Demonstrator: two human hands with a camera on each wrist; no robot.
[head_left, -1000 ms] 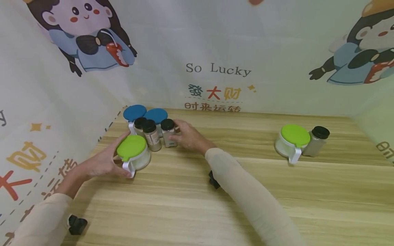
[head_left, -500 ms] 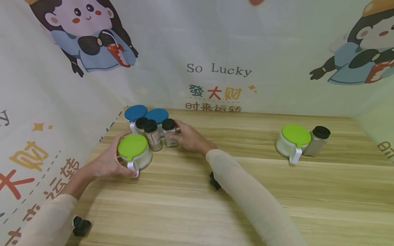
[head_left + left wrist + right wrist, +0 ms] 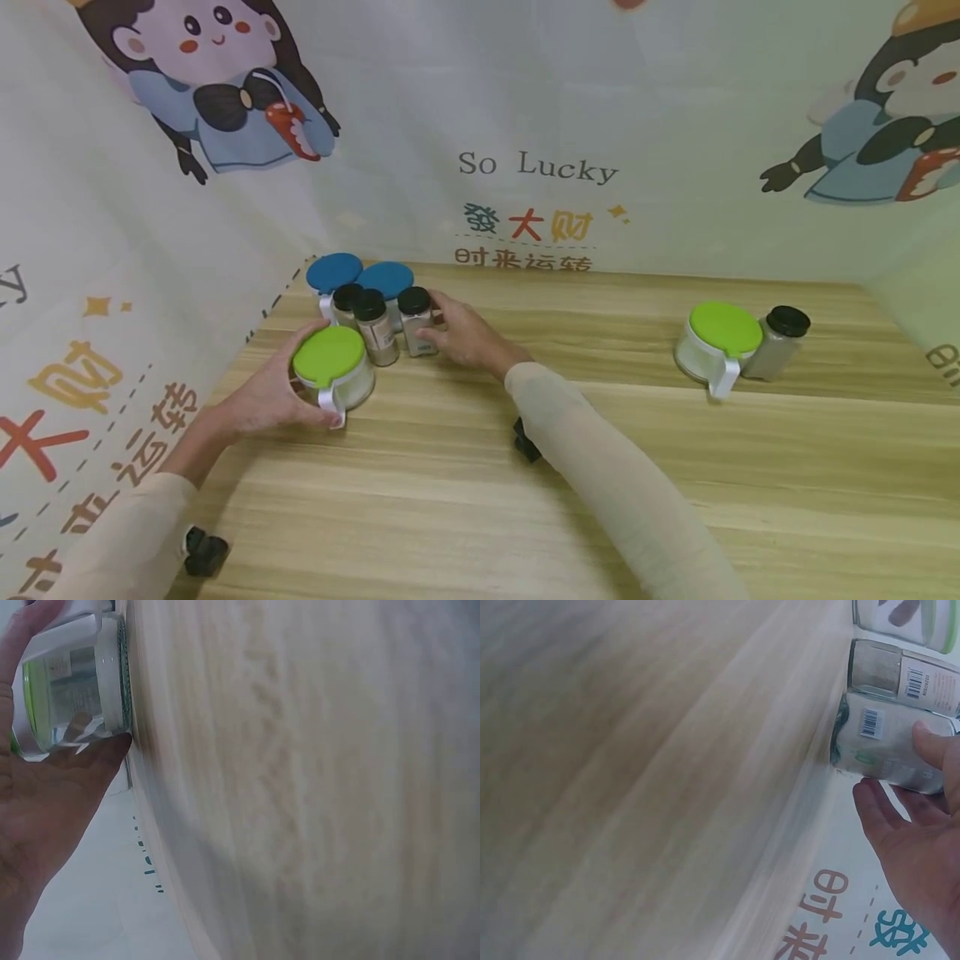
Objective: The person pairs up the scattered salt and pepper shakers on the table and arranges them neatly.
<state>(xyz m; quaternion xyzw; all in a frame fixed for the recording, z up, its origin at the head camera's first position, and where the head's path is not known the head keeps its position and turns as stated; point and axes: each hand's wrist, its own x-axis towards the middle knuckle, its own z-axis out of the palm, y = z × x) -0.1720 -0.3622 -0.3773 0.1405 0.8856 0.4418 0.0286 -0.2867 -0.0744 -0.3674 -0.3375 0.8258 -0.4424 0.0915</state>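
Note:
My left hand [image 3: 277,387] grips a clear seasoning jar with a green lid [image 3: 330,354], thumb at its white handle and fingers round the far left side. In the left wrist view the jar [image 3: 75,682] stands with its base at the tabletop. My right hand [image 3: 467,329] holds a black-capped spice bottle [image 3: 417,325] between thumb and fingers; the right wrist view shows a barcode on this bottle [image 3: 889,742]. Between the hands stands a second spice bottle [image 3: 378,329], close beside the green-lidded jar. Another black-capped bottle [image 3: 345,300] is partly hidden behind it.
Two blue-lidded jars [image 3: 334,273] stand at the back left, near the cloth wall. Farther right are another green-lidded jar [image 3: 716,346] and a spice bottle [image 3: 776,346] side by side. A printed cloth [image 3: 540,100] borders the wooden table [image 3: 450,500].
My left hand has slid the green-lidded jar slightly right, closer to the bottles. My right hand keeps its hold on the spice bottle. The head view has shifted a little.

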